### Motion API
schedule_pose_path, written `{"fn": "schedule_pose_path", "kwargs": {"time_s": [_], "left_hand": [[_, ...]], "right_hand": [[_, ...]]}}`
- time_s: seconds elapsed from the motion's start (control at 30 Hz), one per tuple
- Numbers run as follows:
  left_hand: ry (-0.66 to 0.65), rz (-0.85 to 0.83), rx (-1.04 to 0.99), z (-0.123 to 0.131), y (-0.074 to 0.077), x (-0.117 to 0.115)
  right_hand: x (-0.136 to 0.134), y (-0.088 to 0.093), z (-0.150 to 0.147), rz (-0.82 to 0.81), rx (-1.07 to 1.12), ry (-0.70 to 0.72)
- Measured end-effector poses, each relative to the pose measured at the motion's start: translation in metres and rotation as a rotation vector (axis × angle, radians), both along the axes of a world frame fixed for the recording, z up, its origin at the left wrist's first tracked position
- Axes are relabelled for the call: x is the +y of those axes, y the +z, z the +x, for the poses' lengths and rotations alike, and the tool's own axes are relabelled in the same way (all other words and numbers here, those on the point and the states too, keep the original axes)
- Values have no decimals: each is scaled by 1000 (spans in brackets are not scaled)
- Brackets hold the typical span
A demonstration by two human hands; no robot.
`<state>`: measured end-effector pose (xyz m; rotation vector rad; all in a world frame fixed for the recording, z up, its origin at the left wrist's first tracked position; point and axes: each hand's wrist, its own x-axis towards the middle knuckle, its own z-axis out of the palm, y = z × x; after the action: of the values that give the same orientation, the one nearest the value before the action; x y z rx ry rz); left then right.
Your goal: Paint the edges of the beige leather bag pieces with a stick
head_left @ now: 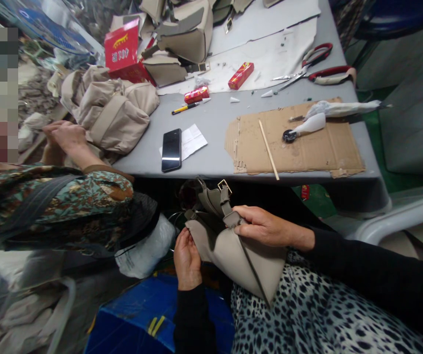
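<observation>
A beige handbag [233, 250] with a grey lining rests tilted on my lap, below the table's front edge. My right hand [266, 225] pinches its upper edge beside the strap tab, thumb and fingers closed. At the other end of the bag, my left hand [188, 258] grips the side edge, fingers partly tucked behind it. A grey strap with a gold square buckle [224, 187] sticks up from the top of the bag. What lies inside the bag is hidden.
On the grey table [211, 142] lie a phone [171, 150], cardboard [299, 152] with a white glue bottle [310, 124], a stick, red-handled scissors [318, 59], a pen and red boxes. A co-worker's hands [66, 137] are beside a beige fabric bag [119, 113] at left. A blue box [130, 314] stands below.
</observation>
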<state>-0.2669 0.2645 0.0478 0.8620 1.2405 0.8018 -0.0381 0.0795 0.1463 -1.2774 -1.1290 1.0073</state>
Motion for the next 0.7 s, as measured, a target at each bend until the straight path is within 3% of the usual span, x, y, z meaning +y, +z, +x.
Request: {"fn": "schedule_pose_path", "kwargs": {"time_s": [0.3, 0.7], "left_hand": [[94, -78, -50, 5, 5, -5], [86, -74, -39, 4, 4, -6]], "right_hand": [[-4, -2, -1, 3, 15, 1], [-5, -3, -2, 10, -7, 8]]}}
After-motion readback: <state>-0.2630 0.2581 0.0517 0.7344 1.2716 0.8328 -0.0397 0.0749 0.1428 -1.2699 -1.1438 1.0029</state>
